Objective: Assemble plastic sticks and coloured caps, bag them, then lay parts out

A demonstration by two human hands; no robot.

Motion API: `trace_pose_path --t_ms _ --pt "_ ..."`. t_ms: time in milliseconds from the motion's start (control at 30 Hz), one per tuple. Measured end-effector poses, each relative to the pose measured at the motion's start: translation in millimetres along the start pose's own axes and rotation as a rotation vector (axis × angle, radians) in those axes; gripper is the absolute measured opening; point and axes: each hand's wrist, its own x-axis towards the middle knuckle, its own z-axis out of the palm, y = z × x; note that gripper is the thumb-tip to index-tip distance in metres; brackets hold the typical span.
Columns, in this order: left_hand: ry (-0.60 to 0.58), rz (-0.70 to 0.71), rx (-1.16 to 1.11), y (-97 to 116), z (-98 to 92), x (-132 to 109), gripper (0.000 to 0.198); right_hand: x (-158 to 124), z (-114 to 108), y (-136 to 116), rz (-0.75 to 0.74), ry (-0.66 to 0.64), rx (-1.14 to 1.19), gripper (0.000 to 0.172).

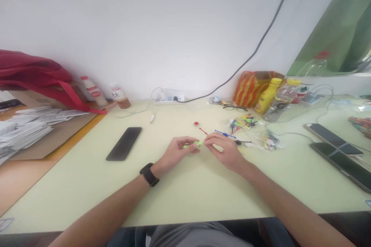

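Between thumb and fingers, my left hand (182, 147) grips a small bright green plastic piece (197, 144). My right hand (222, 147) is pinched at the right end of that piece; its fingertips hide exactly what they hold. Just beyond my hands lie a red disc-shaped piece (196, 123) and a thin red double-ended arrow (203, 131). A blue arrow-ended strip (225, 134) rests behind my right hand. To its right is a black piece (238, 142), partly next to a clear plastic bag.
A pile of coloured plastic pieces (243, 123) lies behind on the right. A black phone (124, 144) is at left, two more phones (342, 166) at far right. Glasses (234, 107), bottles (268, 94), a striped bag (246, 88) and a power strip (169, 98) line the wall.
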Motion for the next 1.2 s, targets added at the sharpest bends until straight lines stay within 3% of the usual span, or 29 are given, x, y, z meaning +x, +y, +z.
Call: trace_pose_path --t_ms 200,400,667,867,1000,1100,1200 --pt "0.040 0.150 0.252 -5 0.3 -1 0.029 1 -1 3 0.215 -0.039 0.112 0.008" --pt "0.045 0.225 0.328 -1 1.9 -5 0.022 2 1 4 0.351 -0.027 0.268 0.014" --pt "-0.090 0.154 0.102 7 2.2 -7 0.026 4 -2 5 0.361 -0.005 0.327 0.016" --pt "-0.006 0.066 -0.011 5 0.2 -3 0.037 3 -5 3 0.251 0.149 0.152 0.019" --pt "0.009 0.050 -0.054 5 -0.4 -2 0.030 0 -6 -1 0.250 0.050 0.145 0.022" --pt "0.025 0.058 -0.064 4 -0.6 -2 0.030 -3 -1 -3 0.286 -0.043 0.255 0.038" --pt "0.050 0.078 -0.031 3 -1.3 -2 0.029 -6 5 -3 0.336 -0.053 0.363 0.051"
